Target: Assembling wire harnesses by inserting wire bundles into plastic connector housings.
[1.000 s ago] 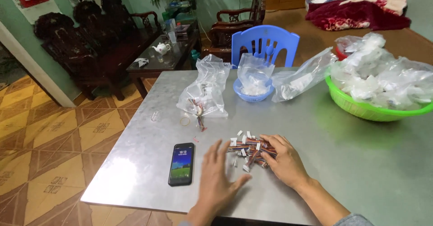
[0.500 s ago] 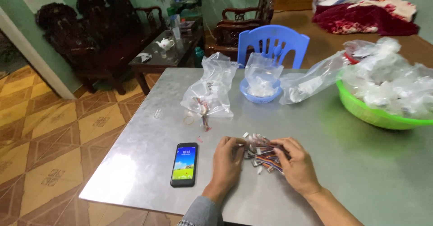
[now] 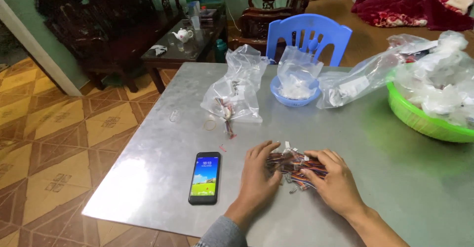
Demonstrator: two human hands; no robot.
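Near the front edge of the grey metal table (image 3: 375, 178) lies a small heap of short multicoloured wire leads (image 3: 295, 165) with white plug ends, striped red, orange and blue. The left hand (image 3: 260, 175) lies flat on its left side, fingers spread, grip released, clasping nothing. The right hand (image 3: 335, 180) covers the right side, fingers curled loosely over the wires. Half a second ago both hands sat the same way; the heap looks more gathered now. A black phone (image 3: 205, 177), screen lit, lies just left of the left hand.
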